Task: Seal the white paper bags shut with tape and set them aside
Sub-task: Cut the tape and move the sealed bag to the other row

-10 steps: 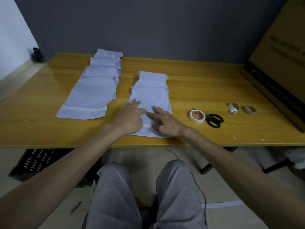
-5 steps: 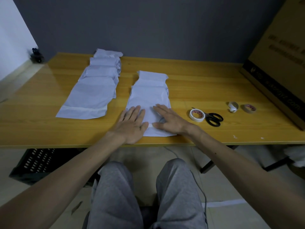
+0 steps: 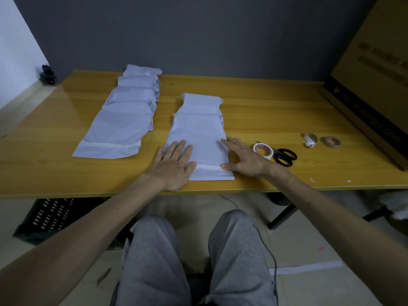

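Note:
A white paper bag [image 3: 205, 149] lies at the front of the middle row of overlapping bags, with a strip of tape [image 3: 208, 167] across its near end. My left hand [image 3: 174, 164] presses flat on the bag's left edge, fingers straight. My right hand [image 3: 245, 157] lies flat at the bag's right edge, thumb tip on the tape strip. A second row of white bags [image 3: 119, 131] runs along the left; its nearest bag carries a tape strip too. A white tape roll [image 3: 263, 150] sits just right of my right hand.
Black scissors [image 3: 284, 156] lie against the tape roll. Farther right are a small white roll [image 3: 309, 139] and a brown tape roll [image 3: 332, 142]. A big cardboard box [image 3: 371, 93] fills the table's right end. The wooden table [image 3: 276, 113] meets a grey wall.
Both hands slid apart along the tape strip, from the bag's middle to its two side edges, and flattened out. The bags and the tools stayed put.

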